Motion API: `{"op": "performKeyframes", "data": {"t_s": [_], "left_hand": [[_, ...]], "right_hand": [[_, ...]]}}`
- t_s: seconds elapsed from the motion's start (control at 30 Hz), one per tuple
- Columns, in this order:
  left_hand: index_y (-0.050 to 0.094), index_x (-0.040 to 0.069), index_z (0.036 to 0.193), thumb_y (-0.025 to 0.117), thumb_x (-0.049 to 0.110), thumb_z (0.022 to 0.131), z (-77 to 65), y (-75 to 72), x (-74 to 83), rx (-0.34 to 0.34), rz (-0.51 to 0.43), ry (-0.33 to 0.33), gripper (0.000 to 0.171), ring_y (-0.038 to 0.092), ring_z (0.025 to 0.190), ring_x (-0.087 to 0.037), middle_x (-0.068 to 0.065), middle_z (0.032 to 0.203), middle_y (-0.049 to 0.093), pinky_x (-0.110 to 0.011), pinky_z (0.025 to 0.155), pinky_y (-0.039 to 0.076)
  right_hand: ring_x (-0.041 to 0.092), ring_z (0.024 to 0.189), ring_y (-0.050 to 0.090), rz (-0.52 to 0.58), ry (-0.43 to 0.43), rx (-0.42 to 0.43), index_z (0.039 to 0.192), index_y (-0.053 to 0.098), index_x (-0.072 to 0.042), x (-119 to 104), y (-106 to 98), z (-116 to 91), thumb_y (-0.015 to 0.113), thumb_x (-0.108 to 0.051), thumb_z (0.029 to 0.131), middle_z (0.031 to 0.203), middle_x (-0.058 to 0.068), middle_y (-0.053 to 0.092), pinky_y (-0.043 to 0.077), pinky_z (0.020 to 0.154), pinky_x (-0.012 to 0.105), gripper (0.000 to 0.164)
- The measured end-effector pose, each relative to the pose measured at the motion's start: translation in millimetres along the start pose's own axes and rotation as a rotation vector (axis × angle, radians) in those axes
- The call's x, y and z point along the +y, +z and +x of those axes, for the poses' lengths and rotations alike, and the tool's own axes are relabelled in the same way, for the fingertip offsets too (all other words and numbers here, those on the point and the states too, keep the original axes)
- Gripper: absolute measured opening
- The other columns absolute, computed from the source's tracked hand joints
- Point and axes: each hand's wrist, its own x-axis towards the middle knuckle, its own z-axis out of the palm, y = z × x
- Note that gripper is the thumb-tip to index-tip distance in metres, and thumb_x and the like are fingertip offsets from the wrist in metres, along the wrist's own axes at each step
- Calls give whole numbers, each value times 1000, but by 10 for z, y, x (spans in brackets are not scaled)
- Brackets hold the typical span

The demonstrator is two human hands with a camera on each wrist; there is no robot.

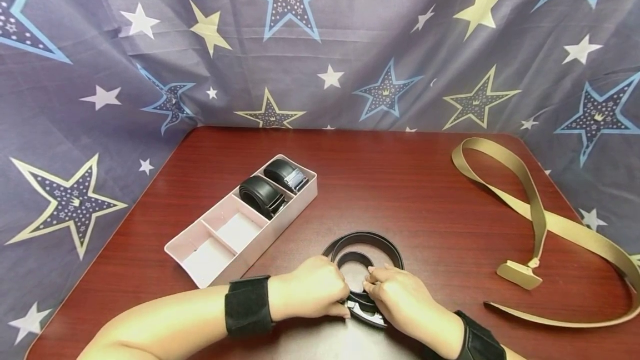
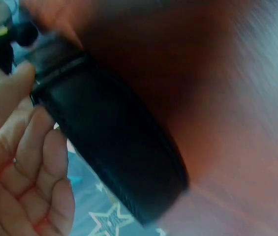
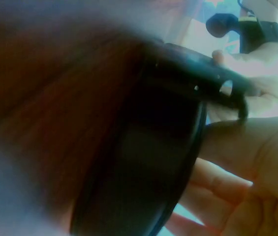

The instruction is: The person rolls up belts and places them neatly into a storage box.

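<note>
Black belt (image 1: 369,238): positioned at the near middle of the table, its strap on edge in loose turns, with the metal buckle (image 1: 367,314) on the person's side. The left hand (image 1: 310,289) pinches it at the buckle end; the right hand (image 1: 404,295) grips the opposite side of the coil, fingertips at the inner turn. Holding it from both sides probably stops the strap springing outward (both wrist views are blurred, so whether the lower edge touches the table cannot be confirmed). To the right, a tan belt (image 1: 575,231) lies unrolled and crosses over itself, apparently set aside to leave working room. Beyond the left hand, a pale divided tray (image 1: 270,232) sits at a slant, seemingly within easy reach. Its two farther compartments each contain a rolled belt, one nearer (image 1: 258,191) and one at the far end (image 1: 280,171); the dividers likely prevent unrolling. The supporting table (image 1: 410,182) is reddish-brown, with wood grain and a glare patch near the person. Behind it hangs a grey-purple curtain (image 1: 350,43), creased and printed with stars.
</note>
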Motion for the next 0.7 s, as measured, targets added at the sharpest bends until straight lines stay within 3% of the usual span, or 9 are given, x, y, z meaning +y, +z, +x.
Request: {"op": "performKeyframes", "data": {"t_s": [0.17, 0.4, 0.5, 0.6, 0.7], "left_hand": [[69, 31, 68, 72, 58, 87, 62, 18, 173, -6, -5, -55, 33, 63, 58, -4, 18, 64, 67, -24, 52, 44], [66, 30, 63, 70, 56, 89, 151, 79, 333, 63, -2, -79, 37, 61, 57, -4, 16, 61, 65, -24, 46, 44], [65, 31, 64, 67, 65, 89, 146, 62, 266, 52, 22, -52, 42, 59, 57, -4, 17, 60, 62, -23, 47, 42], [65, 32, 66, 65, 72, 85, 111, 14, 97, 9, 36, 9, 45, 58, 62, -6, 18, 62, 62, -23, 53, 40], [68, 32, 66, 72, 66, 82, 73, -18, -97, -62, 27, 75, 37, 59, 70, -6, 18, 67, 66, -24, 61, 39]], "right_hand": [[18, 99, 75, 34, 27, -9, 90, 81, -11, -24, -3, 8, 82, -6, 78, 92, -3, 70, 60, 79, 31, 13], [23, 104, 75, 67, 114, -100, 97, 82, -7, -86, -14, 14, 79, -4, 83, 98, 1, 71, 61, 75, 30, 15], [23, 106, 74, 80, 124, -106, 99, 81, -8, -94, -13, 8, 78, -3, 83, 101, 1, 71, 61, 75, 30, 17], [23, 106, 74, 70, 112, -90, 97, 81, -9, -92, -8, 1, 78, -3, 82, 101, 1, 71, 61, 75, 29, 17], [21, 106, 75, 47, 106, -66, 96, 81, -10, -88, -5, -7, 78, -3, 81, 101, 0, 71, 61, 76, 28, 16]]}}
